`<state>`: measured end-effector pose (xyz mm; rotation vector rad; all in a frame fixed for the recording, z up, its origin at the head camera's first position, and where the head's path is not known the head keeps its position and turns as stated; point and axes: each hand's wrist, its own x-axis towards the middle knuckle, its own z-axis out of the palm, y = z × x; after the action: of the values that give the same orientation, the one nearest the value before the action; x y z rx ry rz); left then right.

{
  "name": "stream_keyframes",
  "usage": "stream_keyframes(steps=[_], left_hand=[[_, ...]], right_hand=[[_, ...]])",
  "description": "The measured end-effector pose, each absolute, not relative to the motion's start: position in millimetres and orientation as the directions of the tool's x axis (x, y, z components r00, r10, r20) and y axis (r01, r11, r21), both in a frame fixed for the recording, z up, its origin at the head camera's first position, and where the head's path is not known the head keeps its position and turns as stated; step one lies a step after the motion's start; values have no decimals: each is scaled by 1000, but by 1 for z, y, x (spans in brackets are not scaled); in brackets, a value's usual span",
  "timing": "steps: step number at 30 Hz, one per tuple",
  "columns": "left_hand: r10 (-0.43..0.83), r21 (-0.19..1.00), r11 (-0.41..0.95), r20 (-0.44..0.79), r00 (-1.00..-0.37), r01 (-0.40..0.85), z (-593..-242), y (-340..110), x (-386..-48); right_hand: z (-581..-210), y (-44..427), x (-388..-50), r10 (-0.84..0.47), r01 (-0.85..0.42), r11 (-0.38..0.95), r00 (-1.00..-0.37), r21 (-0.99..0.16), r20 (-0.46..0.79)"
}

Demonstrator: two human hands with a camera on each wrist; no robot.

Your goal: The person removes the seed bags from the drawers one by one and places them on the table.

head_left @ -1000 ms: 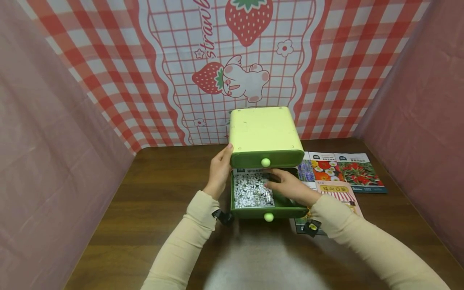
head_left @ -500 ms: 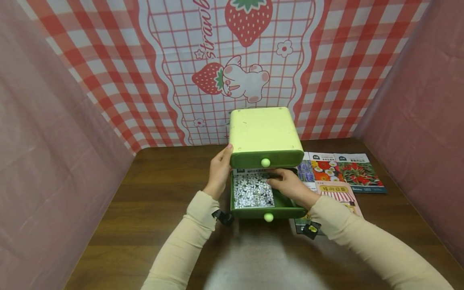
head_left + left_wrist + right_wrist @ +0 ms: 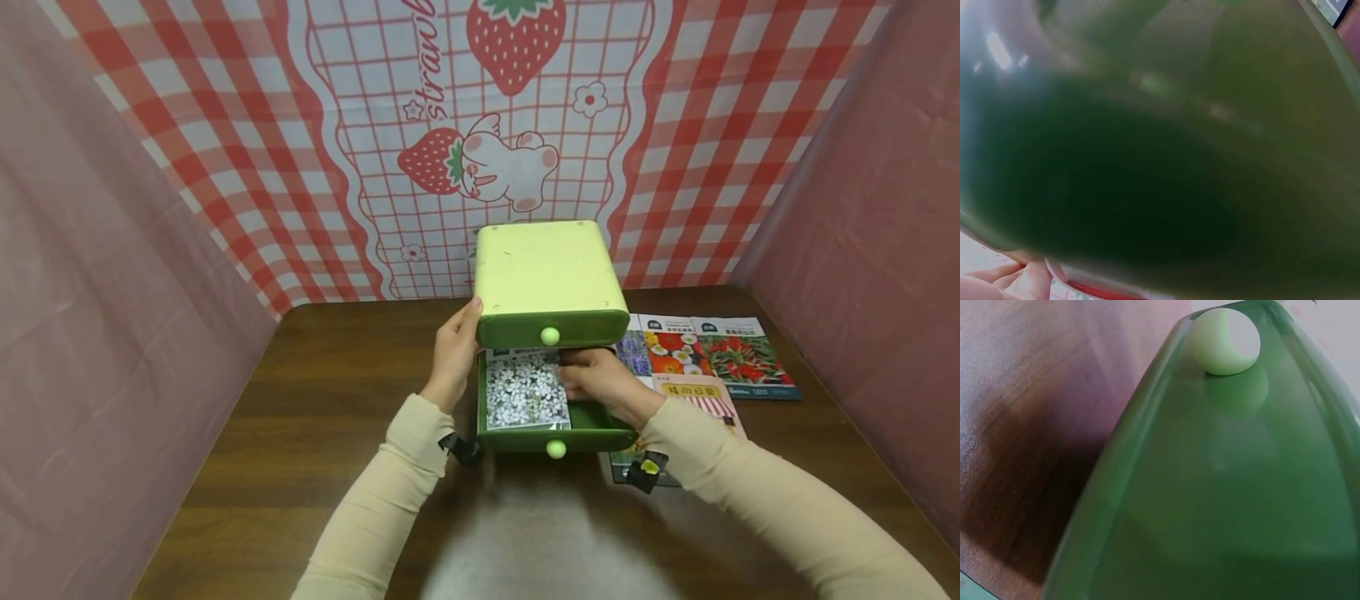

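In the head view, my left hand [image 3: 452, 354] rests against the left side of a small two-drawer cabinet [image 3: 550, 267], fingers along its edge. The cabinet is pale yellow with green drawer fronts. Its lower drawer [image 3: 600, 440] is pulled out and holds a seed packet [image 3: 527, 392] printed with white flowers. My right hand [image 3: 606, 382] reaches into this drawer and pinches the packet's right edge; some fingertips are hidden. The green drawer front [image 3: 1229, 481] with its round knob [image 3: 1225, 342] fills much of the right wrist view.
Several flower seed packets [image 3: 742, 358] lie on the wooden table [image 3: 337, 417] right of the cabinet, some overlapping. A pink-striped packet [image 3: 693, 392] lies among them. Behind the cabinet hangs a red checked cloth [image 3: 697, 167], with pink curtains [image 3: 847, 275] at the sides.
My right hand has closed its fingers on the white-flower packet's edge. The packet has shifted slightly right and tilted, its lower right corner a little raised. My left hand has stayed on the cabinet.
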<state>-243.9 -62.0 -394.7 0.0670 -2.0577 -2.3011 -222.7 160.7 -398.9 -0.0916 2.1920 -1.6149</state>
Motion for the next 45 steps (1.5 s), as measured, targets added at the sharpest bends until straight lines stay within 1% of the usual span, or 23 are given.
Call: stream_keyframes(steps=[4, 6, 17, 27, 34, 40, 45], left_hand=[[-73, 992, -125, 2, -997, 11, -395, -62, -244], [-75, 992, -128, 3, -997, 13, -394, -62, -244], [-69, 991, -130, 7, -998, 16, -396, -62, -244], [-57, 992, -125, 9, -998, 16, -395, -63, -243], [-70, 993, -120, 9, -997, 17, -394, -62, -243], [-91, 993, -118, -2, -996, 9, -393, -61, -244], [-97, 993, -115, -7, -995, 4, -394, -61, -244]], right_hand=[[-398, 160, -224, -303, 244, 332, -887, -911, -348], [-399, 160, -225, -310, 252, 347, -878, -903, -364], [-403, 158, -225, -331, 241, 420, -857, -875, -395], [-404, 158, -224, -339, 191, 442, -869, -876, -361], [-403, 162, -223, -359, 117, 442, -885, -890, -295], [-401, 167, -223, -327, 120, 441, -901, -890, -284], [-398, 170, -223, -311, 152, 414, -903, -898, -297]])
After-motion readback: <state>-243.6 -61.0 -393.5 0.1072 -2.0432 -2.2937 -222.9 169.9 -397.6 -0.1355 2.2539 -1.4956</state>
